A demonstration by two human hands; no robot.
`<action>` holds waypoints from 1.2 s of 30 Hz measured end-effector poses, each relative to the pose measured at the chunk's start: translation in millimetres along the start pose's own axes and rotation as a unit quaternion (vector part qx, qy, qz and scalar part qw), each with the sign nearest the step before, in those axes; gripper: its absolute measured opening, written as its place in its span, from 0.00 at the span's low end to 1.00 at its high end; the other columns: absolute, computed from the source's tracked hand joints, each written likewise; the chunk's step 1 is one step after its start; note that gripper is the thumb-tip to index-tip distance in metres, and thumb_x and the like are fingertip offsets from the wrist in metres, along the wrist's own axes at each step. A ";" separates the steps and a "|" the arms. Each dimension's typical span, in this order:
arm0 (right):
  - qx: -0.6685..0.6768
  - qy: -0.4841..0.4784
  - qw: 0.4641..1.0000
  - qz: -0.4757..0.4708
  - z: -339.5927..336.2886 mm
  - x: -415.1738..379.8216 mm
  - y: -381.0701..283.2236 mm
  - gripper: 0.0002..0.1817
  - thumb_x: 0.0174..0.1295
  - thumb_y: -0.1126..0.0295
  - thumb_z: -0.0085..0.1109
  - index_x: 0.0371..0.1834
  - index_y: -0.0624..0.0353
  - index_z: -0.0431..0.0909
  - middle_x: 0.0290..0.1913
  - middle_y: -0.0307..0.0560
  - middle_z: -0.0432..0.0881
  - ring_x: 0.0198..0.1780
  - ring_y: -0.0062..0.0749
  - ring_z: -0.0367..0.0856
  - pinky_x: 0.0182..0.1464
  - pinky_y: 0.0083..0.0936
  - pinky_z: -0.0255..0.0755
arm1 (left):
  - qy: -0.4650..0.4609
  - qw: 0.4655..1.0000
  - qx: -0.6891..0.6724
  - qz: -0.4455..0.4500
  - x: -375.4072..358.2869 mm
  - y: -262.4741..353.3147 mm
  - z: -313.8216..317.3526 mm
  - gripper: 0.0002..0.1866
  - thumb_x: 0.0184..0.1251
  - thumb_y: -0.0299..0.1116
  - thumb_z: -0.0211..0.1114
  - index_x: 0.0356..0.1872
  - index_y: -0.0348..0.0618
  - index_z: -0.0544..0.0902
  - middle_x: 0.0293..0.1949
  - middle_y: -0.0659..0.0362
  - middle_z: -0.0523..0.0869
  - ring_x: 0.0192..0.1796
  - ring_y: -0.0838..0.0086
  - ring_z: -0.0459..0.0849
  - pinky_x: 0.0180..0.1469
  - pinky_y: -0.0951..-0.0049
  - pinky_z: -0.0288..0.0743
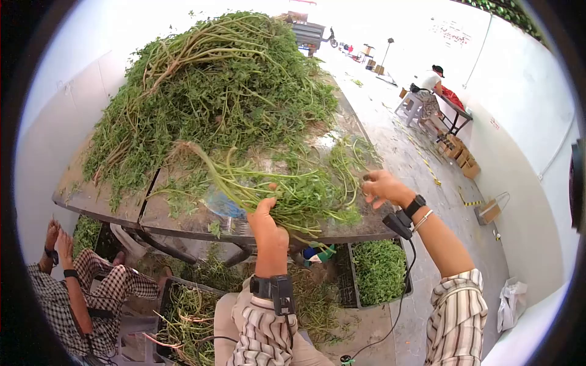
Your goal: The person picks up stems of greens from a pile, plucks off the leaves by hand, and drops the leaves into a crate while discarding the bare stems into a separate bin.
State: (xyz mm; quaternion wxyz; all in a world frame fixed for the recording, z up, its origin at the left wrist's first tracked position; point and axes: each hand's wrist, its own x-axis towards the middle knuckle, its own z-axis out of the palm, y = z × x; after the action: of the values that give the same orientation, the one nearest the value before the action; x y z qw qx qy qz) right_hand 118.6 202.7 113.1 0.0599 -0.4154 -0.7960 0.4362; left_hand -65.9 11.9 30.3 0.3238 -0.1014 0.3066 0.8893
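My left hand [267, 229] is closed around a bunch of leafy green stems [244, 186] above the front of the table. The bunch's pale stem ends point to the upper left, and its leaves spread right, past my fingers. To the right of the leaves, over the table's right edge, is my right hand [386, 188]. Its fingers are bent but apart, and I see no stem in them. Loose sprigs [345, 165] lie between it and the big heap of greens [226, 85]. Under my left hand is a clear, bluish plastic piece [224, 204], partly covered.
Below the table [116, 204] stand a black crate of leafy greens [379, 271] and a crate of cut stems [189, 314]. A co-worker in checked clothes [91, 287] sits at the left. Another person [427, 88] works far right, near cardboard boxes [458, 155]. A cable [403, 299] hangs from my right wrist.
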 end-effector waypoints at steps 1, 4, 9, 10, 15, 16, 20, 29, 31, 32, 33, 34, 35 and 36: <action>-0.003 -0.003 1.000 -0.001 3.5 12.1 4.1 0.21 0.57 0.70 0.53 0.50 0.74 0.69 0.28 0.48 0.80 0.23 0.26 0.79 0.21 0.20 0.77 | 0.003 1.000 -0.003 0.001 3.3 -1.8 -1.5 0.26 0.53 0.18 0.54 0.56 0.42 0.63 0.46 0.55 0.76 0.41 0.65 0.79 0.38 0.62 0.81; 0.069 -0.083 0.994 0.012 14.3 42.6 8.9 0.21 0.57 0.71 0.52 0.52 0.73 0.68 0.34 0.51 0.81 0.33 0.30 0.82 0.33 0.24 0.80 | -0.037 0.998 -0.040 0.007 2.3 -4.8 -1.6 0.23 0.48 0.18 0.55 0.51 0.39 0.70 0.38 0.58 0.77 0.36 0.67 0.79 0.33 0.64 0.78; -0.107 -0.064 0.947 -0.296 18.2 93.8 -18.1 0.18 0.58 0.71 0.52 0.53 0.63 0.72 0.48 0.46 0.76 0.48 0.31 0.76 0.49 0.30 0.74 | 0.010 0.999 -0.023 -0.028 -9.3 0.0 7.0 0.04 0.51 0.23 0.58 0.29 0.38 0.73 0.34 0.57 0.76 0.34 0.64 0.76 0.38 0.60 0.72; 0.102 -0.050 0.978 -0.178 18.7 87.7 -32.9 0.17 0.59 0.70 0.51 0.52 0.61 0.74 0.50 0.44 0.76 0.51 0.30 0.74 0.51 0.30 0.72 | 0.005 0.999 -0.023 -0.043 -1.9 -4.6 0.4 0.05 0.50 0.23 0.58 0.29 0.39 0.73 0.35 0.57 0.75 0.34 0.63 0.76 0.38 0.61 0.72; -0.021 0.012 0.985 -0.171 11.1 37.1 -80.0 0.18 0.59 0.69 0.50 0.51 0.61 0.75 0.49 0.42 0.78 0.48 0.26 0.75 0.45 0.24 0.72 | -0.025 0.995 -0.047 -0.079 -5.8 -7.1 2.0 0.05 0.50 0.23 0.56 0.29 0.39 0.72 0.35 0.57 0.75 0.36 0.63 0.74 0.39 0.60 0.71; -0.050 -0.017 0.983 -0.174 14.2 24.3 -87.6 0.18 0.58 0.68 0.51 0.51 0.60 0.75 0.48 0.43 0.78 0.48 0.24 0.75 0.44 0.23 0.72 | -0.034 0.995 -0.042 -0.081 -9.6 -6.4 4.0 0.03 0.50 0.23 0.55 0.27 0.38 0.72 0.35 0.56 0.74 0.36 0.64 0.74 0.38 0.60 0.71; -0.207 -0.008 0.917 -0.341 44.5 17.0 -78.4 0.16 0.53 0.68 0.55 0.45 0.61 0.78 0.43 0.47 0.79 0.45 0.32 0.76 0.47 0.29 0.70 | -0.032 0.995 -0.048 -0.077 -18.7 -10.8 7.0 0.02 0.52 0.24 0.56 0.26 0.38 0.73 0.34 0.57 0.75 0.34 0.64 0.74 0.37 0.60 0.71; -0.266 0.080 0.874 -0.399 56.7 11.9 -92.7 0.10 0.49 0.71 0.53 0.32 0.62 0.79 0.34 0.51 0.78 0.44 0.48 0.72 0.48 0.40 0.67 | -0.126 0.986 -0.071 -0.086 -17.7 -12.0 6.7 0.06 0.57 0.28 0.56 0.33 0.38 0.78 0.35 0.55 0.79 0.36 0.63 0.78 0.38 0.60 0.76; -0.273 0.095 0.868 -0.405 52.3 7.5 -99.6 0.09 0.49 0.71 0.53 0.31 0.62 0.79 0.34 0.51 0.78 0.43 0.49 0.73 0.47 0.40 0.67 | -0.098 0.990 -0.058 -0.087 -20.4 -11.3 9.5 0.08 0.59 0.30 0.55 0.36 0.37 0.78 0.39 0.54 0.79 0.39 0.63 0.78 0.39 0.60 0.76; -0.279 0.110 0.861 -0.411 50.9 6.6 -101.9 0.08 0.50 0.71 0.52 0.30 0.62 0.78 0.34 0.52 0.78 0.42 0.49 0.73 0.47 0.40 0.67 | -0.098 0.990 -0.058 -0.088 -19.1 -12.4 9.1 0.08 0.59 0.30 0.55 0.36 0.37 0.78 0.39 0.54 0.79 0.39 0.63 0.78 0.39 0.60 0.76; -0.280 0.109 0.861 -0.410 50.2 6.9 -103.2 0.08 0.50 0.71 0.52 0.30 0.62 0.78 0.34 0.52 0.78 0.42 0.49 0.73 0.47 0.40 0.67 | -0.129 0.984 -0.070 -0.101 -16.5 -14.4 7.5 0.09 0.59 0.31 0.55 0.37 0.37 0.78 0.40 0.54 0.79 0.40 0.63 0.78 0.39 0.60 0.76; -0.298 0.095 0.867 -0.389 50.1 7.3 -104.0 0.08 0.50 0.71 0.52 0.30 0.63 0.77 0.33 0.52 0.78 0.41 0.48 0.73 0.46 0.39 0.68 | -0.159 0.977 -0.084 -0.114 -13.9 -16.4 5.2 0.10 0.60 0.32 0.55 0.38 0.37 0.77 0.41 0.54 0.79 0.41 0.63 0.78 0.40 0.61 0.76; -0.317 0.081 0.871 -0.367 50.4 7.6 -104.2 0.08 0.50 0.72 0.52 0.31 0.63 0.77 0.32 0.52 0.78 0.39 0.47 0.73 0.46 0.38 0.68 | -0.157 0.977 -0.085 -0.114 -11.1 -18.8 3.0 0.10 0.60 0.32 0.55 0.38 0.37 0.77 0.41 0.54 0.79 0.41 0.63 0.78 0.40 0.61 0.76; -0.317 0.079 0.871 -0.367 51.4 8.8 -102.1 0.08 0.50 0.72 0.52 0.31 0.63 0.77 0.32 0.52 0.78 0.39 0.47 0.73 0.46 0.38 0.68 | -0.154 0.978 -0.084 -0.111 -8.2 -21.6 0.9 0.12 0.60 0.32 0.56 0.41 0.37 0.77 0.42 0.54 0.79 0.41 0.63 0.78 0.41 0.60 0.76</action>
State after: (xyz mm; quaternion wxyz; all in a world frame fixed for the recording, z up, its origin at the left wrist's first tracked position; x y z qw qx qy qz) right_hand 27.2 147.9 155.2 0.1435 -0.1234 -0.9792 0.0726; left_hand -45.8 21.3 23.7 0.4543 -0.0234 0.1635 0.8754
